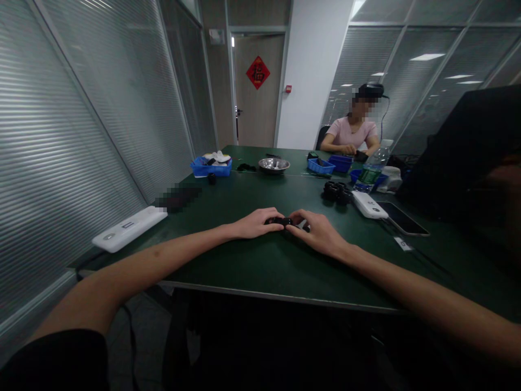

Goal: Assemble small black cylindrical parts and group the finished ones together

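Near the middle of the green table, a small shiny black part sits between my two hands, low over the tabletop. My left hand closes its thumb and fingers on the part's left side. On the other side, my right hand has its thumb and fingertips curled around the right end. Something small and light-coloured shows under the right fingers, too small to name. Several round black pieces lie together beyond my right hand.
A metal bowl, a filled blue basket and another blue basket stand farther back. White power bank, phone and bottle are right; a white device left. A person sits across.
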Demonstrator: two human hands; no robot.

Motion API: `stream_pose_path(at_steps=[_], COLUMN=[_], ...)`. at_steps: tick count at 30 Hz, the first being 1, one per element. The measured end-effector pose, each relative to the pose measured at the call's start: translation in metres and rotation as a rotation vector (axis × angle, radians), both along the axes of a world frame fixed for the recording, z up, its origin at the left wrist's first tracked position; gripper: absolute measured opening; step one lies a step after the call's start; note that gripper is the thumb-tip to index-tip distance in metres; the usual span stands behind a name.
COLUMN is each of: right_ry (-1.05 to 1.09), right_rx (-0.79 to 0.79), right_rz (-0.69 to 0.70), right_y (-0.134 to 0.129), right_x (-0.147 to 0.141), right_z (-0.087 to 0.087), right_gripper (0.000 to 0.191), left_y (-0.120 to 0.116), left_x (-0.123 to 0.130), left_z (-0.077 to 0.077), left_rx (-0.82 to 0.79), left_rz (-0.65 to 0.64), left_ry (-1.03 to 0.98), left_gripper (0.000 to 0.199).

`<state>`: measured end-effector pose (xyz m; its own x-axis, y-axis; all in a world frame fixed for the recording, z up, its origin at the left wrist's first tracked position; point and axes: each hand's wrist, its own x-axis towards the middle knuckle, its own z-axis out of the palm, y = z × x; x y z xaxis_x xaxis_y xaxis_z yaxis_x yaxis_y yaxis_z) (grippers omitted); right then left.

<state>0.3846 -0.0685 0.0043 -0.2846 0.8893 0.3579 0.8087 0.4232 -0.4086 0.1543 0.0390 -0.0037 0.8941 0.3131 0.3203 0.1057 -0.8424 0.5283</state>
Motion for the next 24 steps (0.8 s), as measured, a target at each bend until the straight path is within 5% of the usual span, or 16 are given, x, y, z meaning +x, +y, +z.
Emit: stream_pose_path(at_steps=[7, 13, 20, 24], right_ry=[-0.005, -0.011, -0.026, -0.036], right_rx=[0.061, -0.004, 0.052, 0.015], right_rz=[0.113, 0.017, 0.107, 0.037], right_y=[-0.0011, -0.0020, -0.0009, -0.0005], right_x=[0.0005, -0.0003, 0.0012, 0.0000], right_z=[0.0019, 0.0025, 0.0009, 0.0002], right_gripper=[0.026, 0.028, 0.030, 0.029], left_y=[-0.0007, -0.0020, -0.0008, 0.0006], left_x=[-0.0012, -0.0005, -0.0012, -0.0016], left_z=[0.0004, 0.0019, 0.0007, -0.0005], left_rx=[-0.002, -0.010, -0.023, -0.010], left_rz=[0.002, 0.001, 0.010, 0.003], left_ry=[-0.007, -0.003, -0.004, -0.004], left_gripper=[0.038, 0.037, 0.036, 0.036])
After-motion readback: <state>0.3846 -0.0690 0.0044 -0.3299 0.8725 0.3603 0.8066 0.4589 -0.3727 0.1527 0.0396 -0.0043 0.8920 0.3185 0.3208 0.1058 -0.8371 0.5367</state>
